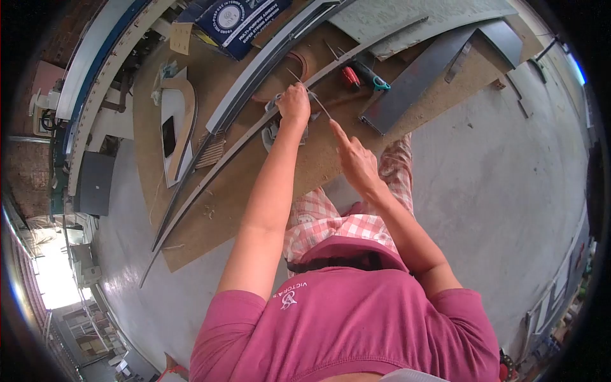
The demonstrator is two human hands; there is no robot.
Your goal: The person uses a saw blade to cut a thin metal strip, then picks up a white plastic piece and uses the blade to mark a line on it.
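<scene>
A long thin dark strip (232, 143) runs diagonally across the brown board. My left hand (294, 103) is closed on it near the middle of its length. My right hand (358, 164) is closed, its index finger stretched along a thin rod-like metal tool (323, 107). The tool's shaft crosses the strip beside my left fingers, and its far tip shows beyond them. My right palm hides the tool's handle. Just under my left wrist lies a grey-white object (270, 135), partly covered by the arm.
Beyond the strip lie a wider grey curved trim piece (242, 95), a blue adhesive box (232, 25), and a red-handled tool (351, 77). A dark grey bent panel (414, 79) sits at right. A phone (168, 136) and curved wooden piece (188, 105) are at left.
</scene>
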